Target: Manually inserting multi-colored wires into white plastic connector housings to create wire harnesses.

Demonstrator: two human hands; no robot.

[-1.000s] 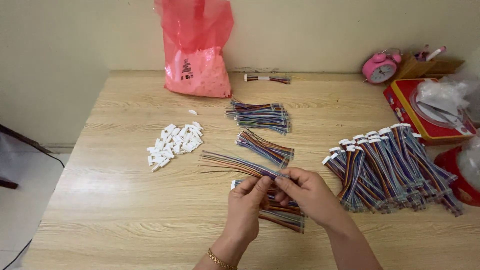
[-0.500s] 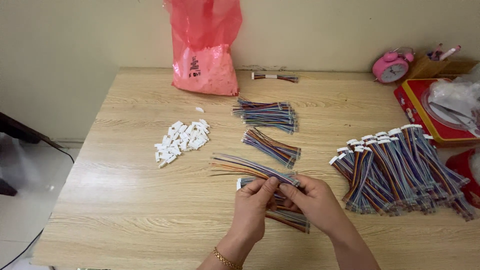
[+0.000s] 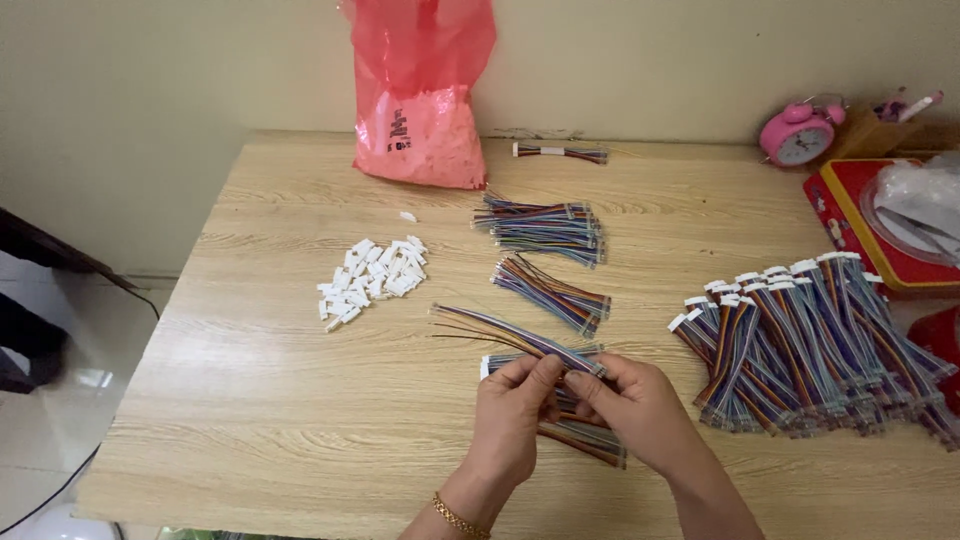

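The left hand (image 3: 512, 415) and the right hand (image 3: 632, 410) are meeting low over the front of the bench (image 3: 250, 400), fingertips pinched together on a ribbon of multicoloured wires (image 3: 520, 338) whose loose ends are fanning out to the left. Both hands are closing around it, thumbs pressing against forefingers; whether a white connector is sitting between the fingertips is hard to tell from this angle. Under the hands, a small bundle of similar wires (image 3: 585, 440) is lying on the wood. Just beyond them, two more wire bundles (image 3: 552, 292) (image 3: 545, 228) are resting near the bench's middle. To the left, a heap of small white connectors (image 3: 372, 278) is lying well apart from the hands. To the right, a large pile of finished cables (image 3: 810, 350) with white plugs is spreading toward the edge. At the back, a pink plastic bag (image 3: 425, 110) is leaning against the wall, and a pink alarm clock (image 3: 797, 135) is standing beside a red tin (image 3: 850, 215).
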